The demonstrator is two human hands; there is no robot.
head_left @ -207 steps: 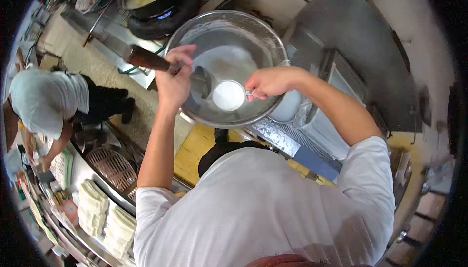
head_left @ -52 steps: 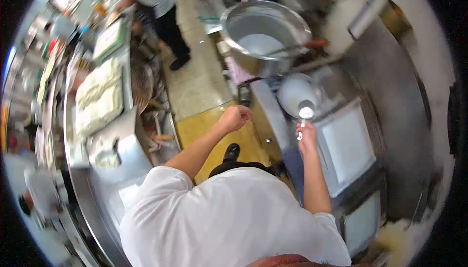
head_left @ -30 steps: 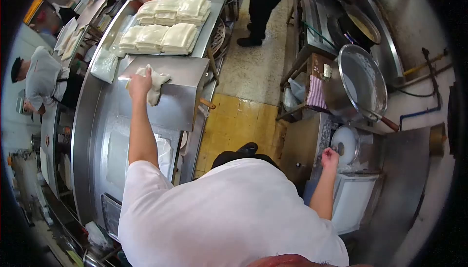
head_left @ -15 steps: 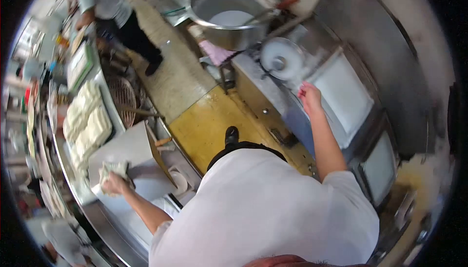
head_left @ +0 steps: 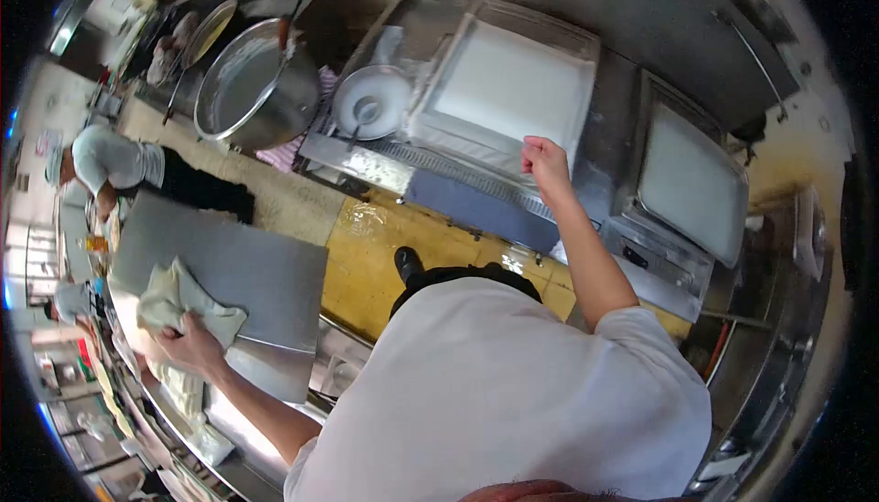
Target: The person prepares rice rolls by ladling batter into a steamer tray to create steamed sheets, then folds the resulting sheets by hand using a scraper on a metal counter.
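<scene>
My left hand (head_left: 192, 344) is closed on a pale, crumpled cloth (head_left: 197, 305). The cloth lies against a flat metal sheet (head_left: 275, 296) near its left edge; whether my fingers also grip the sheet is hidden. On the other side, my right hand (head_left: 547, 163) hovers with curled fingers and nothing visible in them. It overlaps the near edge of a square, cloth-lined tray (head_left: 513, 81) with a smooth white surface. Left of that tray sits a round white lid (head_left: 373, 102) with a knob.
A large metal pot (head_left: 247, 90) of whitish liquid, with a long-handled tool in it, stands at upper left. A second white-filled tray (head_left: 693, 177) is at right. Beyond the metal sheet a co-worker (head_left: 119, 158) bends over a counter. Yellow floor (head_left: 362, 245) lies between the counters.
My view has turned right, bringing the trays to the middle. The metal sheet and cloth now appear raised and tilted at my left hand, covering the folded white stack. My right hand remains beside the tray.
</scene>
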